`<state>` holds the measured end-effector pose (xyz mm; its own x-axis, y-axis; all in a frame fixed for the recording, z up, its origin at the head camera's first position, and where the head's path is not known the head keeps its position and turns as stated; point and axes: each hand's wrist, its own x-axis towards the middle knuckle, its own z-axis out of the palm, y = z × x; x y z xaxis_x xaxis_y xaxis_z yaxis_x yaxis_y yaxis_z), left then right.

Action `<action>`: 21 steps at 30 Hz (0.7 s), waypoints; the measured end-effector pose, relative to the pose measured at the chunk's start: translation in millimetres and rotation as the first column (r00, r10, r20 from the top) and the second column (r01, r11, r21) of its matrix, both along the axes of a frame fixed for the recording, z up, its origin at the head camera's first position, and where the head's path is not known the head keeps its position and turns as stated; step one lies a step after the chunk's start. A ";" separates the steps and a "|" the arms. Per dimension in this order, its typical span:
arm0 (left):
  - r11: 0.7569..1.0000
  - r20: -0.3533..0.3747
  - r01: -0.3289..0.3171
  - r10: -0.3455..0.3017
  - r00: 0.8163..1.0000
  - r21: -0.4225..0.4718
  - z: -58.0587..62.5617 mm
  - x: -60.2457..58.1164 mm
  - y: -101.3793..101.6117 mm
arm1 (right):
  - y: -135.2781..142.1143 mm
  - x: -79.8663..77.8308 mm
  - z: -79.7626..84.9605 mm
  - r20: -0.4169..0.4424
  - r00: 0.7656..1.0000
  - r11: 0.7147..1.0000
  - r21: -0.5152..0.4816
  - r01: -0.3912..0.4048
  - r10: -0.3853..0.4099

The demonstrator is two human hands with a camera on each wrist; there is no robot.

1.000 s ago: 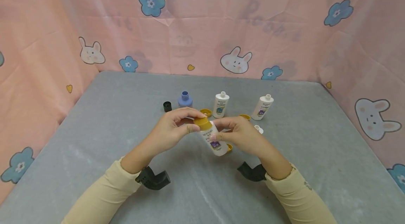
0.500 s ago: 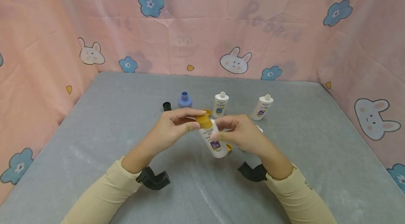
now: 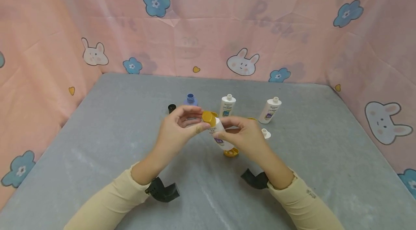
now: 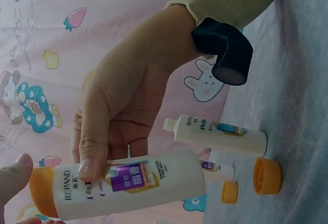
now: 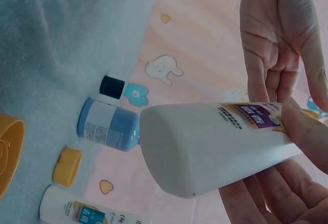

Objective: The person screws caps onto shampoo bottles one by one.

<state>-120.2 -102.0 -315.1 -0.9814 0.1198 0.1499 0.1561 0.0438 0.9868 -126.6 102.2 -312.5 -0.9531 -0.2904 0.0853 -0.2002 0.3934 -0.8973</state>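
In the head view my right hand [image 3: 250, 138] grips a white shampoo bottle [image 3: 226, 146] by its body, thumb on the front. The bottle is held tilted above the table, its yellow cap [image 3: 208, 118] toward the left. My left hand [image 3: 173, 129] is at the cap, thumb tip beside its edge and fingers loosely spread, not closed round it. In the left wrist view the label [image 4: 127, 177] is purple and the left thumb [image 4: 16, 175] lies close to the cap. The right wrist view shows the white base of the bottle; its cap is mostly hidden there.
Two white bottles without caps [image 3: 227, 105] [image 3: 270, 110] and a blue bottle [image 3: 190, 100] stand behind the hands. Another white neck [image 3: 265, 133] shows beside the right hand. Loose yellow caps [image 3: 231, 152] and a black cap [image 3: 172, 107] lie on the grey table [image 3: 130, 96].
The left fingers have come away from the top of the yellow cap and spread at its left side. Both hands and the bottle have risen slightly, the cap turning toward the camera.
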 end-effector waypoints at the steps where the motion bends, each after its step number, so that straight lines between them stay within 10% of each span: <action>1: 1.000 0.003 -0.003 0.003 1.000 -0.001 -0.5 0.4 1.1 | -0.3 0.2 -0.2 -0.009 1.000 1.000 0.001 0.003 -0.003; 21: 0.998 -0.183 -0.056 0.048 0.982 -0.037 -7.7 6.0 8.4 | -2.2 2.5 -2.9 -0.022 1.000 1.000 -0.022 -0.014 0.014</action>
